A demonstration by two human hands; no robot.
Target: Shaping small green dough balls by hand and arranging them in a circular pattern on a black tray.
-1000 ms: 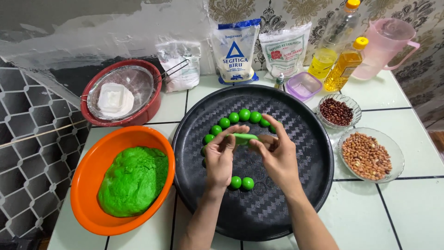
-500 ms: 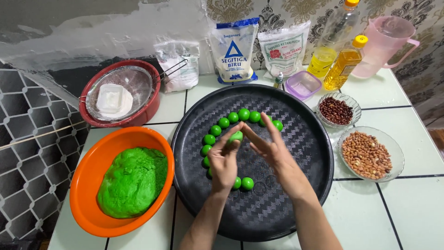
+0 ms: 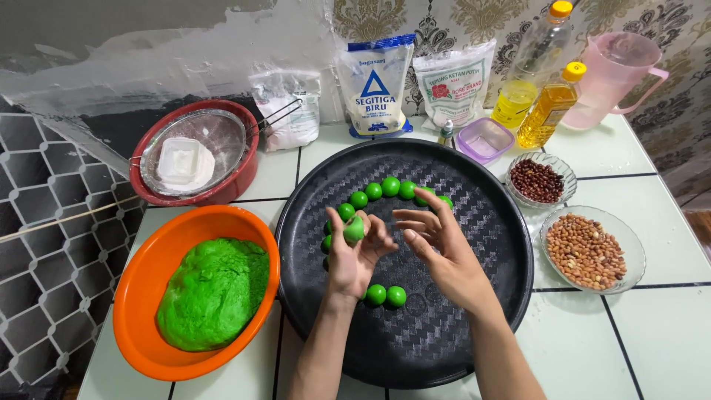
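Green dough ball (image 3: 354, 230) sits pinched at the fingertips of the left hand (image 3: 354, 258), held above the middle of the black round tray (image 3: 415, 348). The right hand (image 3: 437, 248) hovers just beside it, fingers spread and empty. Shaping looks to be the step in hand; setting this ball down would call for a free spot in the arc of finished balls (image 3: 391, 187) along the tray's far side. Two more balls (image 3: 386, 295) lie under the wrists. An orange bowl of dough (image 3: 211, 292) stands at the tray's left edge, peanuts (image 3: 585, 248) at its right.

Left hand (image 3: 354, 255) palm-up with fingers curled, right hand (image 3: 444, 248) open, fingers spread, just beside it.
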